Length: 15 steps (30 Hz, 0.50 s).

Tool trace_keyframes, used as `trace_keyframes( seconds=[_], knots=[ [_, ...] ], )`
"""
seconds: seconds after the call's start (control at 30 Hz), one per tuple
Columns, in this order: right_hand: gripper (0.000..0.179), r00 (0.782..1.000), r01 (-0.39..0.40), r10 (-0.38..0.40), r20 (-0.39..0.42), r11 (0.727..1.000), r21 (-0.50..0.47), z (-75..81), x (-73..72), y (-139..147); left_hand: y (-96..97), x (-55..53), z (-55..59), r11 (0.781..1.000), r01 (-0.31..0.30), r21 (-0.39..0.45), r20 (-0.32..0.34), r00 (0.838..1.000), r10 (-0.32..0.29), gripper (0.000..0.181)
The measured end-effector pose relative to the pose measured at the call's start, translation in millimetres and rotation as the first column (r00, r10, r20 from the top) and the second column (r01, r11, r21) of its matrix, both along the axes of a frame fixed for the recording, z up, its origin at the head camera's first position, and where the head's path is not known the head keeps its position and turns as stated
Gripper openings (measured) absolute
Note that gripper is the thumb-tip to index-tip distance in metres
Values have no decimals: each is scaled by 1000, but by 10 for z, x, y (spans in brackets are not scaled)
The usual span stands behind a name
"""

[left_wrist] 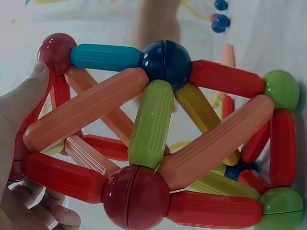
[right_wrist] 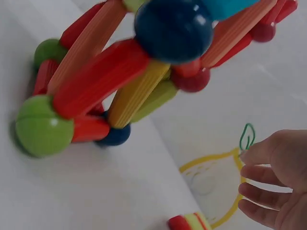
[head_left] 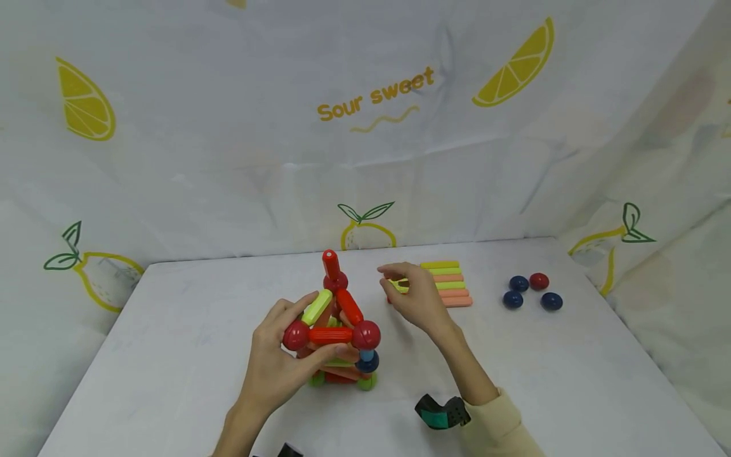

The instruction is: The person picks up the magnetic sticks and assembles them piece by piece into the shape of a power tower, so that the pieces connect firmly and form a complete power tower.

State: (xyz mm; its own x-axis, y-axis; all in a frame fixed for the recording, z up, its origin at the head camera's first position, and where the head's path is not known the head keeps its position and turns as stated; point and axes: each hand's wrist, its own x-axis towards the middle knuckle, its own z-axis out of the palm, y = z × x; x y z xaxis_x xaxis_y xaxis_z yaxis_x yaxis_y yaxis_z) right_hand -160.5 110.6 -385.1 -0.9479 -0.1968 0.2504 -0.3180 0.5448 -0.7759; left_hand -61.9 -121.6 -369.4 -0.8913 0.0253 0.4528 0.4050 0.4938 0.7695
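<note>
A tower of magnetic rods and balls (head_left: 331, 336) stands on the white table, its green balls (left_wrist: 282, 208) at the base. My left hand (head_left: 271, 365) holds its upper part, the thumb along a red rod and the fingers behind a red ball (head_left: 296, 335). One red rod (head_left: 330, 264) points upward from a red ball at the top. My right hand (head_left: 421, 299) is to the right of the tower, apart from it, over the left end of a row of loose rods. In the right wrist view its fingers are loosely bent with nothing between them.
Several yellow and salmon rods (head_left: 451, 285) lie side by side behind my right hand. Farther right are a loose red ball (head_left: 539, 281) and several dark blue balls (head_left: 513, 299). A white lemon-print cloth (head_left: 228, 209) hangs behind the table.
</note>
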Motion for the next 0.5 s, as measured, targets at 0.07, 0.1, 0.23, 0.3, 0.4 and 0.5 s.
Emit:
trace_keyframes(
  seconds=[0.07, 0.1, 0.23, 0.3, 0.4, 0.5],
  knots=[
    [26, 999, 24, -29, 45, 994, 106, -126, -29, 39, -2, -1, -4, 1000, 1, 2, 1, 1000, -1, 73],
    [26, 997, 30, -40, 64, 988, 153, -185, -43, 54, -2, 0, -5, 1000, 1, 4, 1, 1000, -1, 73],
    [23, 993, 43, -73, 93, 956, 289, -350, -74, 94, 0, 1, -2, 1000, 1, 10, 1, 1000, -1, 74],
    [23, 993, 44, -79, 92, 942, 332, -395, -77, 103, 1, 3, 1, 1000, 1, 13, 1, 1000, -1, 74],
    [23, 993, 46, -84, 79, 919, 391, -442, -80, 113, 2, 4, 3, 1000, -3, 12, 3, 1000, 3, 73],
    [27, 994, 41, -82, 77, 900, 434, -458, -76, 121, 7, 6, 2, 1000, -14, -2, 2, 1000, 14, 73]
  ],
)
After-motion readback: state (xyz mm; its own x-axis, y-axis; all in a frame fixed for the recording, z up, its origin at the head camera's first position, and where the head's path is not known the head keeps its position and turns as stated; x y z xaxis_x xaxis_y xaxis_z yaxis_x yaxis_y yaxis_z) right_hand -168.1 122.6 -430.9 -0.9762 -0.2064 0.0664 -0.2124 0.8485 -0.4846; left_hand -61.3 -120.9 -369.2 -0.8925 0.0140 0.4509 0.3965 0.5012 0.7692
